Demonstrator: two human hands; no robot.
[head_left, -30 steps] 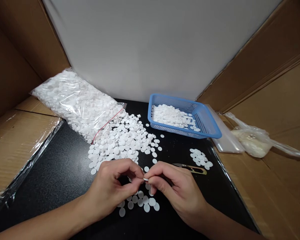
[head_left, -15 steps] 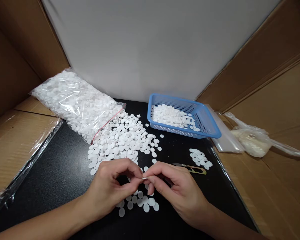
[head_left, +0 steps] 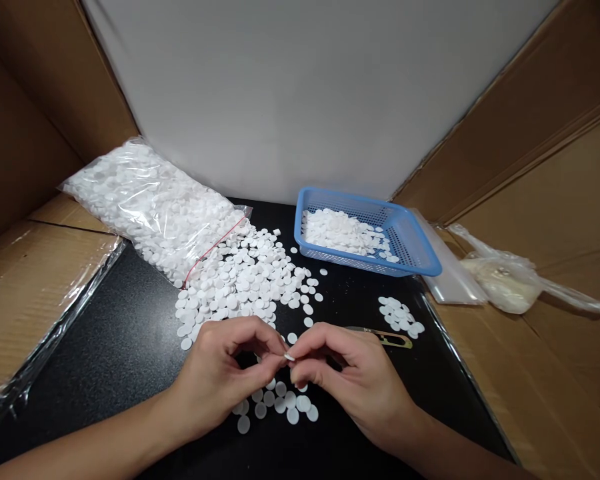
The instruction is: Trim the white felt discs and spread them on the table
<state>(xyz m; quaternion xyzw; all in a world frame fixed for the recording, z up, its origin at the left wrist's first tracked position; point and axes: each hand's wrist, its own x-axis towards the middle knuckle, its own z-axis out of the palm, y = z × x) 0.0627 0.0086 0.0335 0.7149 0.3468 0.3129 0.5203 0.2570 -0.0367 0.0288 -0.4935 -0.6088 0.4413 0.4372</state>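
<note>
A small white plastic disc [head_left: 289, 357] is pinched between the thumb and index finger of my left hand [head_left: 235, 367]. My right hand [head_left: 353, 373] meets it from the other side, its fingers closed around the disc's right edge, index tip on it and thumb just below. Under and in front of both hands lie several loose white discs [head_left: 280, 405] on the black table top [head_left: 145, 320]. Beyond my left hand spreads a large pile of the same discs [head_left: 250, 273]. Thread snips [head_left: 393, 339] lie behind my right hand, their blades partly hidden by it.
A clear bag [head_left: 150, 200] full of discs lies at the back left, its mouth toward the pile. At the back right stands a blue basket [head_left: 420, 257] holding discs. A small disc group [head_left: 401, 316] lies to the right, near a tied plastic bag [head_left: 510, 283] on cardboard.
My right thumb has dropped slightly away from the disc's edge, and the disc is tilted differently. My left hand has hardly moved.
</note>
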